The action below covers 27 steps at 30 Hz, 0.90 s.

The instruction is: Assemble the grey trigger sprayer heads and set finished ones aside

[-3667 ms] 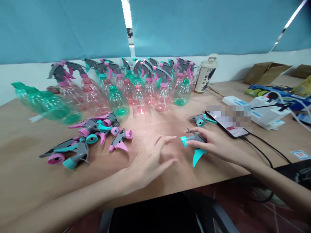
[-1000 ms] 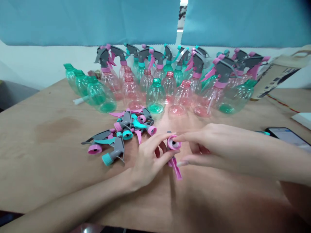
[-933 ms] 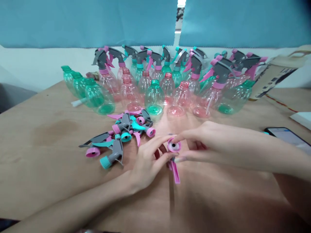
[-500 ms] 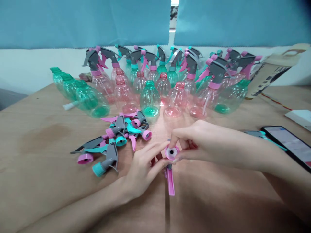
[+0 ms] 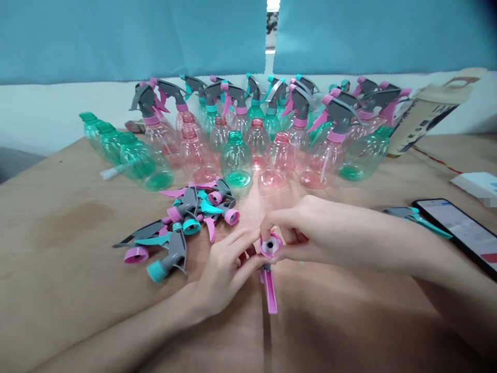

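The tabletop (image 5: 58, 248) is bare pale wood with a darker stain well left of the grip, and it runs back to a white wall under two blue blinds (image 5: 135, 36) with a bright gap between them.

Both hands meet near the middle of the tabletop on one pink spray head (image 5: 269, 254). The right hand (image 5: 306, 230) pinches its round pink collar between fingertips and thumb, clamped on it; the left hand (image 5: 229, 264) closes its fingertips on the same head from the other side. The pink trigger hangs below the grip, pointing toward the near edge.

Just left of the grip lies a heap of loose spray heads (image 5: 186, 217), grey with pink or teal parts; roughly eight, though they overlap too much to count surely. One more loose head (image 5: 407, 213) lies right of the grip, beside one phone (image 5: 462, 230).

Beyond the grip stands a crowd of clear pink and green bottles (image 5: 236, 160), well over a dozen, many already capped with heads. About three green bottles (image 5: 128, 155) lie tipped, far left. One paper bag (image 5: 427, 114) leans far right.
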### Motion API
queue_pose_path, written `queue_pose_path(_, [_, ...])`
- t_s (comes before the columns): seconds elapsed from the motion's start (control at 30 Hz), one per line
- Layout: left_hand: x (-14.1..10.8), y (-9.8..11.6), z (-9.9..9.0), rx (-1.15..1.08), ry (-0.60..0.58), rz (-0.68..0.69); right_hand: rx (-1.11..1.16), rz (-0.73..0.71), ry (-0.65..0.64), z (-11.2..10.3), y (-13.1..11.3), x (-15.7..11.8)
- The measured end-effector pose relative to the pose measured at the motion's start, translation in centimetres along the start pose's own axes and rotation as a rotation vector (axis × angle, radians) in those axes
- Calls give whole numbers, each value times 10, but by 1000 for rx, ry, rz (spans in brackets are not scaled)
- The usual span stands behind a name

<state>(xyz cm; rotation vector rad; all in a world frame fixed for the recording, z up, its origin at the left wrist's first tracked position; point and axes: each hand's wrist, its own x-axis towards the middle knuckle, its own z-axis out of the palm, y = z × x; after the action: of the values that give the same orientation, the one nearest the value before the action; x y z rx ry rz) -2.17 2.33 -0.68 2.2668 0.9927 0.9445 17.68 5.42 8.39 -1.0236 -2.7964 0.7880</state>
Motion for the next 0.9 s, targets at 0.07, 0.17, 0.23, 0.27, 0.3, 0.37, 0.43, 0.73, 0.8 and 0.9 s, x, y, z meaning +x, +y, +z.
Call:
queue_pose_path(0.07, [1, 1, -1, 4, -5, 0, -12, 0, -14, -2, -2, 0])
queue_pose_path(0.17, [1, 2, -1, 9, -13, -11, -28, -9, -22, -4, -5, -1])
queue_pose_path(0.23, [2, 3, -2, 24, -33, 0, -48, -11, -32, -6, -6, -1])
queue_pose_path(0.27, [1, 3, -2, 28, -50, 7, -58, -15, -38, -6, -6, -2])
queue_pose_path(0.3, [1, 3, -2, 30, -65, 11, -64, -20, -48, -5, -6, -2])
queue_pose_path(0.37, [0, 2, -1, 25, -68, -1, -56, -28, -72, -4, -4, -2])
queue_pose_path(0.43, [-2, 0, -1, 13, -44, -42, -28, -27, -79, -2, -1, -1])
queue_pose_path(0.73, [-2, -2, -2, -72, -37, -141, 2, -48, -54, -4, 6, -1])
queue_pose_path(0.8, [-1, -1, -3, -83, -34, -142, 4, -49, -40, -5, 7, -2])
queue_pose_path(0.9, [-1, -1, -4, -67, -31, -139, 35, -77, 1, -6, 9, -3])
